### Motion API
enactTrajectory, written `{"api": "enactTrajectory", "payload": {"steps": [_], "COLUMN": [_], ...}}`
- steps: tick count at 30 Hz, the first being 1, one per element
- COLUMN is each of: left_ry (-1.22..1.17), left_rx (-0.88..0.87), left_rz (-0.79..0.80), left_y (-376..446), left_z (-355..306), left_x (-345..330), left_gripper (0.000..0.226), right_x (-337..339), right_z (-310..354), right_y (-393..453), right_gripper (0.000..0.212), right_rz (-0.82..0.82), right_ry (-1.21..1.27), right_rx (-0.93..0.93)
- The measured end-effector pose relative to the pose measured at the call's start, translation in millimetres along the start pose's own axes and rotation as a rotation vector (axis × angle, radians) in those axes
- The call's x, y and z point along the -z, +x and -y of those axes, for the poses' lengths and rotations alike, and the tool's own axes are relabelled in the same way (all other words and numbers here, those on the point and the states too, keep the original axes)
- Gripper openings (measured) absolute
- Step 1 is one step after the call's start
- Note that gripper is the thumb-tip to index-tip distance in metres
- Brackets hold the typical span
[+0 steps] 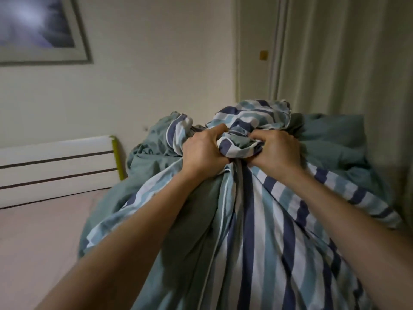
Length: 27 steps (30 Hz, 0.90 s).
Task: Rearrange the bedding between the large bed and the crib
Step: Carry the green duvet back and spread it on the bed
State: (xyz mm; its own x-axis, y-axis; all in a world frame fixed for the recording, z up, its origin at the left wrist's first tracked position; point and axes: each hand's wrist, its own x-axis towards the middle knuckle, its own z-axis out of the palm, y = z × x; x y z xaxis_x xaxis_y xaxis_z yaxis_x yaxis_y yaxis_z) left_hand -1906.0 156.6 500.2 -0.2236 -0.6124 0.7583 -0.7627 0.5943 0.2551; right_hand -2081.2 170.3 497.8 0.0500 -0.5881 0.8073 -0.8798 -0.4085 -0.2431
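- While both arms reach forward in the head view, the left hand (202, 153) and the right hand (276, 151) sit side by side, close together, at the middle of the frame.
- The left hand's fingers are curled tight round a bunched fold of the striped duvet (257, 231); its knuckles face the camera.
- The right hand likewise clutches a wad of the same cloth, fingertips dug into the gathered stripes.
- The duvet is striped navy, pale blue and white on one face and plain grey-green on the other; it hangs in long folds from the two fists down toward the camera, filling the lower middle and right of the frame.
- More of it is heaped above and beyond the hands, with the grey-green side spilling out to the left and right.
- A pale pink mattress surface (40, 238) shows at the lower left, beside the hanging cloth.
- Behind that stands a white slatted headboard (55, 166) with a yellow-green edge, against a cream wall.
- A framed picture (42, 30) hangs at the upper left.
- Pale curtains (348, 63) fall along the right side.
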Motion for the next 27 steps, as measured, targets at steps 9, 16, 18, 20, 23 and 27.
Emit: {"api": "enactTrajectory", "payload": {"steps": [9,16,18,20,23,27], "left_ry": [0.396,0.647,0.731,0.781,0.845,0.956], "left_rx": [0.328,0.604,0.705,0.782,0.912,1.038], "left_rz": [-0.085,-0.118,-0.154,-0.187,-0.245,-0.349], "left_y": [-71,-125,-145,-164,-194,-240], "left_z": [165,284,316,337,363,403], "left_x": [134,209,237,259,296,349], "left_gripper": [0.026,0.024,0.025,0.025,0.025,0.025], "right_x": [-177,-320,-359,-384,-417,-449], "right_z": [172,308,360,403,474,573], "right_y": [39,56,58,58,51,39], "right_gripper": [0.034,0.039,0.041,0.044,0.045,0.030], "right_rz": [0.206,0.406,0.485,0.521,0.603,0.655], "right_ry": [0.461,0.740,0.827,0.888,0.968,1.067], "right_rx": [0.259,0.450,0.521,0.606,0.735,0.871]}}
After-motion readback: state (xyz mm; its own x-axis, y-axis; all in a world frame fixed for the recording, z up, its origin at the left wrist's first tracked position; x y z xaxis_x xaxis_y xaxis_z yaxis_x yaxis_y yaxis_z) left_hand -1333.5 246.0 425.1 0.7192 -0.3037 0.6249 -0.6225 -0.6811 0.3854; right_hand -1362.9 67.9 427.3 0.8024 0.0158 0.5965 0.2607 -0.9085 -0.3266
